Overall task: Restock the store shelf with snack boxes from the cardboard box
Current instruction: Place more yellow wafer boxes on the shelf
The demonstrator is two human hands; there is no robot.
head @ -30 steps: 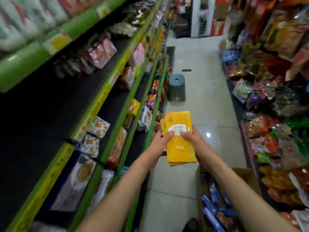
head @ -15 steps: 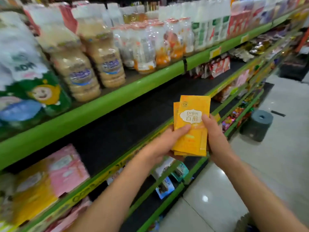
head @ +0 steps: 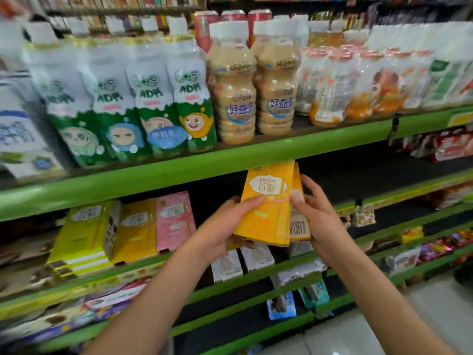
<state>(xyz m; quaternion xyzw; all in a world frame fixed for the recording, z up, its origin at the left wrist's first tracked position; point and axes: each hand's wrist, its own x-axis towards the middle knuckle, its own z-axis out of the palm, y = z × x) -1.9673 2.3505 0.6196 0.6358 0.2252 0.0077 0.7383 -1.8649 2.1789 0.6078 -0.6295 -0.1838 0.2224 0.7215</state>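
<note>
Both hands hold a small stack of yellow snack boxes (head: 266, 203) upright and slightly tilted in front of the dark, open stretch of the store shelf (head: 358, 175), just below the green shelf edge (head: 179, 172) that carries the drinks.

Left hand (head: 225, 226): at 8 o'clock of the stack, fingers curled behind the boxes and thumb pressed across the front face of the front box. Clamped on the stack.

Right hand (head: 320, 216): at 3 o'clock of the stack, thumb on the front edge, fingers wrapped round the right side and back. Clamped on the stack. A barcode shows on the side of the rear box, beside this hand.

On the same shelf level, at 9 o'clock of the held stack, further yellow boxes (head: 133, 229) and a pink box (head: 174, 221) stand in a row with their fronts outward.

On the shelf above, at 11 to 1 o'clock: green-and-white bottle packs (head: 153, 98), tan bottle packs (head: 256, 90) and orange-labelled packs (head: 358, 85).

Lower shelves at 5 to 6 o'clock carry small white cartons (head: 240, 265) and blue packets (head: 281, 303). The tiled floor (head: 409, 324) shows at 4 o'clock.
</note>
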